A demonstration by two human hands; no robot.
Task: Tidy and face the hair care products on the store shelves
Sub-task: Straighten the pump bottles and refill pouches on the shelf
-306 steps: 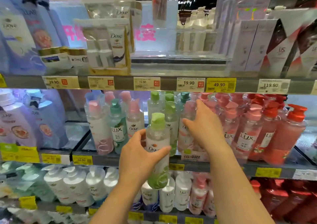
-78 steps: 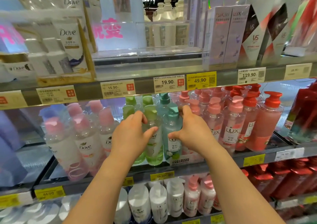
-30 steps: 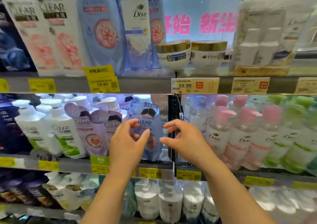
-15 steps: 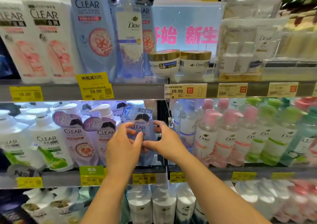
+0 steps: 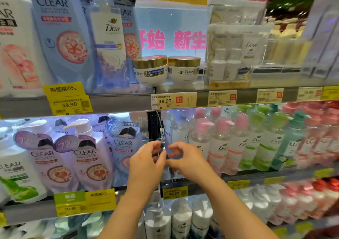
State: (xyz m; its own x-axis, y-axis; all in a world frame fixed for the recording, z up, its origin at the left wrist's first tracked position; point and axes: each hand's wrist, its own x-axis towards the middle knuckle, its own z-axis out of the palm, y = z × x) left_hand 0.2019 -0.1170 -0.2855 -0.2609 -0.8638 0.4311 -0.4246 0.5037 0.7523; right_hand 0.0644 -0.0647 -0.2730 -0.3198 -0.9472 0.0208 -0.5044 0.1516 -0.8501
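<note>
Both hands are raised to the middle shelf, close together at the dark upright divider (image 5: 155,128) between the two bays. Left hand (image 5: 146,162) has its fingers curled toward the thumb, and the right hand (image 5: 185,160) mirrors it; their fingertips nearly meet. Whether either grip pinches anything I cannot tell, since the small gap between them is blurred and the backs of the hands hide what lies there.

Far left, a white and green CLEAR pump bottle (image 5: 16,172) is cut off by the frame edge. Next stand two lilac CLEAR pump bottles (image 5: 53,163), then a pale blue CLEAR bottle (image 5: 122,150) just beside the left hand; its lower right part is hidden behind that hand. Right of the divider, a clear bottle is partly covered by the right hand, followed by pink-capped Dove bottles (image 5: 220,141), green-capped Dove bottles (image 5: 264,139) and red bottles that smear into blur at the right edge.

Above, two gold-lidded Dove jars (image 5: 165,70) sit near the front lip of the upper shelf. Price tags (image 5: 173,101) line the shelf rails (image 5: 119,103). Bottle fronts stand close to the middle shelf's front edge, packed side by side, with bare shelf showing only around the divider, under the hands.
</note>
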